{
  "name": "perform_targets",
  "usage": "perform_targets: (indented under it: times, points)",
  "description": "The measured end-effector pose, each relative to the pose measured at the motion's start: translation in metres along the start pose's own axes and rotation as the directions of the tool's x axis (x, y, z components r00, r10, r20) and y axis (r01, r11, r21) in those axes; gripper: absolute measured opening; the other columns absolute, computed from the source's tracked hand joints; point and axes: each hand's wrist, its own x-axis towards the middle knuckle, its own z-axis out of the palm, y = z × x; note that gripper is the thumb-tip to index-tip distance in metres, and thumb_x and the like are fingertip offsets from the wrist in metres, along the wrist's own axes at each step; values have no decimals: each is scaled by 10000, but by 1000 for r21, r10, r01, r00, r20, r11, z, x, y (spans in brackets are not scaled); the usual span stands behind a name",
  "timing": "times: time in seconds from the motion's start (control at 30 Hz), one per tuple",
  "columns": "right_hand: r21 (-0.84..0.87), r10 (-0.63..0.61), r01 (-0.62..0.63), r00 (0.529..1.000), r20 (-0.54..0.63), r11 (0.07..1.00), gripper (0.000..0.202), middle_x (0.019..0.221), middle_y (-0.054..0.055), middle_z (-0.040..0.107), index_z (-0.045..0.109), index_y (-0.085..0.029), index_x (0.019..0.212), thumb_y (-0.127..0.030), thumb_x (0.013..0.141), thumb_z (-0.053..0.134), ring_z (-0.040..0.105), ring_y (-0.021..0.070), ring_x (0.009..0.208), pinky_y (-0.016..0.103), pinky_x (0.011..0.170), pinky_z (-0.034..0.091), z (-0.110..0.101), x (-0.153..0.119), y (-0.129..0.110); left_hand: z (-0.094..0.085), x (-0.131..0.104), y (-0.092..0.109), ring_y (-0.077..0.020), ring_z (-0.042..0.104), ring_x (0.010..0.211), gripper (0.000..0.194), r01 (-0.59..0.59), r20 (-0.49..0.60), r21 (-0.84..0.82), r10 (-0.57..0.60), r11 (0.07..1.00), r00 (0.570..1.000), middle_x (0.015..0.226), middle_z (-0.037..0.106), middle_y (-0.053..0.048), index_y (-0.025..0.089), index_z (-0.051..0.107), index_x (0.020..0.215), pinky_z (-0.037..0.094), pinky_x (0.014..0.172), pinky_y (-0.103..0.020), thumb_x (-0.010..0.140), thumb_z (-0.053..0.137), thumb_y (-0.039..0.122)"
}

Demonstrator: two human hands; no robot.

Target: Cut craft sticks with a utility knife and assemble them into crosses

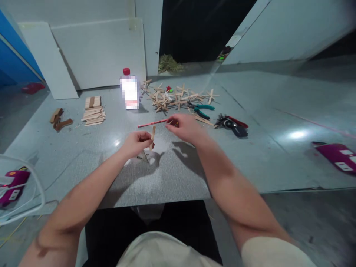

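Observation:
Near the front of the table, my left hand [137, 144] pinches a wooden craft stick [152, 135], which points up and slightly tilted between the fingertips. Under that hand, a small clear piece like a set square [144, 156] partly shows; my fingers hide the rest. My right hand [183, 127] is closed with its fingertips at the right end of a red patterned pencil [151, 124]. The pencil's other end points left, above the craft stick. Behind my hands lies a heap of crossed craft sticks [162, 100].
Teal-handled pliers [204, 110] and a dark tool with a red handle [233, 125] lie right of the heap. Stacked craft sticks [94, 115], a brown wooden piece [60, 120] and a blurred-out bottle [130, 92] stand left. Purple power strips [338, 155] sit at the sides.

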Motion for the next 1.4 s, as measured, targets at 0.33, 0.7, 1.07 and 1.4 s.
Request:
perform_targets:
  times: [0.33, 0.7, 1.07, 1.4]
  points:
    - [481, -128, 72, 988, 85, 874, 193, 838, -6, 706, 598, -277, 1080, -318, 896, 641, 663, 165, 733, 301, 671, 537, 83, -27, 2, 0, -7, -26, -162, 729, 686, 53, 61, 7, -28, -60, 998, 998, 751, 774, -56, 161, 753, 798, 569, 695, -280, 780, 718, 198]
    - [587, -91, 22, 992, 88, 809, 272, 881, -6, 727, 646, -280, 1139, -332, 878, 704, 699, 157, 737, 332, 716, 597, 84, -38, -1, -2, -5, -33, -159, 718, 685, 99, 67, 68, -43, -64, 997, 996, 778, 780, -63, 159, 784, 836, 534, 669, -290, 797, 712, 215]
    - [674, -100, 11, 991, 94, 739, 300, 863, -17, 734, 672, -267, 1131, -349, 864, 781, 712, 145, 706, 326, 709, 626, 86, -38, 2, -3, -5, -33, -158, 683, 642, 183, 58, 60, -17, -57, 998, 997, 734, 761, -73, 147, 797, 831, 486, 624, -289, 790, 779, 325]
    - [674, -115, 42, 991, 64, 738, 267, 824, -20, 756, 684, -273, 1028, -362, 829, 838, 754, 174, 728, 344, 728, 659, 82, -41, -1, -2, -8, -36, -124, 543, 543, 110, -102, -24, 92, 104, 991, 994, 606, 678, -29, 203, 809, 749, 397, 550, -281, 783, 789, 306]
